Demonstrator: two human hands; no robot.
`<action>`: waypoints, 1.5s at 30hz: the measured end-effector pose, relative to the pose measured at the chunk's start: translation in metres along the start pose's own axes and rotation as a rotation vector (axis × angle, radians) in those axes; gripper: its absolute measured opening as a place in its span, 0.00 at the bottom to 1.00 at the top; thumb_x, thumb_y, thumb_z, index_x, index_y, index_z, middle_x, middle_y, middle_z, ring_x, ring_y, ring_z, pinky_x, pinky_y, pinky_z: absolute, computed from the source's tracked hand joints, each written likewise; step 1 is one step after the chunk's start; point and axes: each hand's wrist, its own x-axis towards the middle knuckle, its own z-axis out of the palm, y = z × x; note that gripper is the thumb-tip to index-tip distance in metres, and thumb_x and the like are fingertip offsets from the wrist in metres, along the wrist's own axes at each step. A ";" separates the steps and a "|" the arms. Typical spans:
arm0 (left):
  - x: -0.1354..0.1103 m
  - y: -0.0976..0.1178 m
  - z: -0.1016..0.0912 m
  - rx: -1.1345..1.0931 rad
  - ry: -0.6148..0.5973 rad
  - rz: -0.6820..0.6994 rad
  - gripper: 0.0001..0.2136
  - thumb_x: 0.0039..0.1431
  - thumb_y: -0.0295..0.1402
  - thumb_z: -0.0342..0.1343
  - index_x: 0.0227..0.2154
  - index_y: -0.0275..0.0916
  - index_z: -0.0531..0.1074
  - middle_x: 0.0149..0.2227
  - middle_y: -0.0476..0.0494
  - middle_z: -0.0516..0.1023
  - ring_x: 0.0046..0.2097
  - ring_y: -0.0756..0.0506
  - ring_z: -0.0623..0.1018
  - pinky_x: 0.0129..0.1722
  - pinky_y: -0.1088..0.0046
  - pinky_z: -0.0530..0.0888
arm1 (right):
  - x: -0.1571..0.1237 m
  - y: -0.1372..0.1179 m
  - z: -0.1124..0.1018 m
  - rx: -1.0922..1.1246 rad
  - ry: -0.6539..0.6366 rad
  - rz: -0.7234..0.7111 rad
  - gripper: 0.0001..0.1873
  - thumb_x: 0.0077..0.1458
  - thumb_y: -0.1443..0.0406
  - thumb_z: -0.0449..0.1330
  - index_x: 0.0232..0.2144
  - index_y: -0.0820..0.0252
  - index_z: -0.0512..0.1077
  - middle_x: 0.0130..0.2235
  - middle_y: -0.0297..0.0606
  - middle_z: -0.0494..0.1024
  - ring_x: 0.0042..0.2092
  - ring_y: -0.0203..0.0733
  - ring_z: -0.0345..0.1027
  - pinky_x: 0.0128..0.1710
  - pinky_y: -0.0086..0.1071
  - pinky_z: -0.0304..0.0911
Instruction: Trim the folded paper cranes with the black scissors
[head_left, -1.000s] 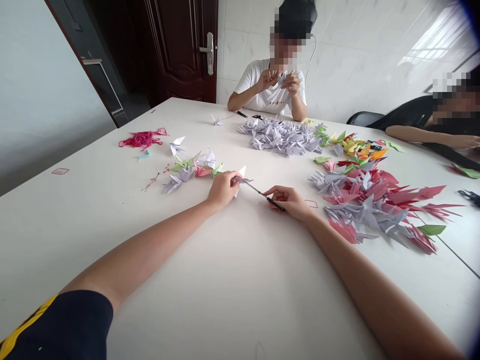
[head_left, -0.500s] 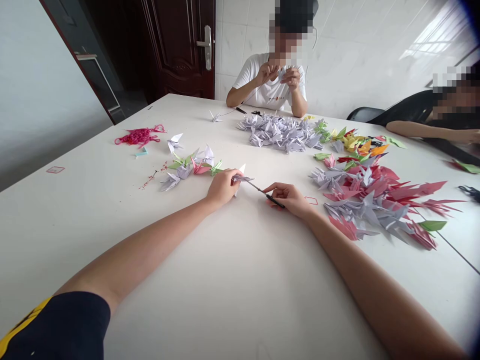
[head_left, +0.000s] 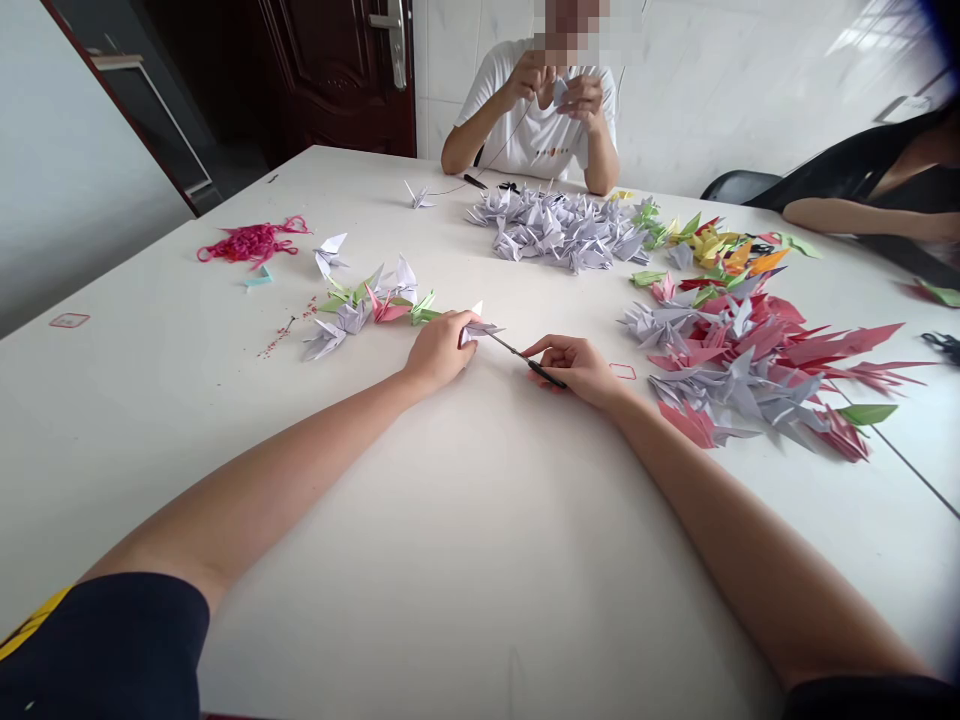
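Note:
My left hand (head_left: 440,350) pinches a pale lilac paper crane (head_left: 478,326) near the middle of the white table (head_left: 465,520). My right hand (head_left: 574,366) is closed on a thin black needle-like tool (head_left: 525,358) whose tip points into that crane. To the left of my left hand lies a strung row of lilac, pink and green cranes (head_left: 367,310). To the right of my right hand a pile of red, pink and lilac cranes (head_left: 750,370) is spread out.
A heap of lilac cranes (head_left: 559,232) and some yellow, orange and green ones (head_left: 712,255) lie farther back. Pink cord (head_left: 251,241) sits at far left. A person in a white shirt (head_left: 536,110) sits opposite, hands raised; another person's arm (head_left: 855,215) rests at right.
The view has tilted downward, so everything sits higher in the picture. My hands keep the same hold on the crane and the tool.

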 end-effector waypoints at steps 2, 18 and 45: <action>0.000 0.000 0.000 0.013 -0.001 0.008 0.16 0.53 0.22 0.56 0.45 0.40 0.76 0.38 0.44 0.78 0.36 0.44 0.75 0.41 0.68 0.70 | 0.000 0.000 0.000 -0.003 0.001 -0.004 0.18 0.49 0.58 0.68 0.40 0.61 0.77 0.24 0.34 0.76 0.24 0.35 0.66 0.25 0.29 0.60; -0.002 0.004 -0.003 -0.076 0.019 0.006 0.13 0.56 0.24 0.53 0.42 0.39 0.77 0.37 0.45 0.80 0.35 0.45 0.75 0.39 0.69 0.70 | 0.000 -0.002 -0.002 0.005 -0.021 -0.001 0.18 0.47 0.58 0.70 0.39 0.61 0.76 0.23 0.32 0.75 0.22 0.33 0.64 0.23 0.28 0.59; -0.002 0.003 -0.003 -0.138 0.096 0.004 0.11 0.55 0.22 0.53 0.38 0.37 0.78 0.32 0.46 0.80 0.28 0.49 0.70 0.32 0.73 0.66 | -0.001 -0.002 -0.002 0.009 -0.034 -0.007 0.21 0.47 0.55 0.71 0.40 0.60 0.77 0.21 0.29 0.71 0.23 0.33 0.64 0.24 0.29 0.59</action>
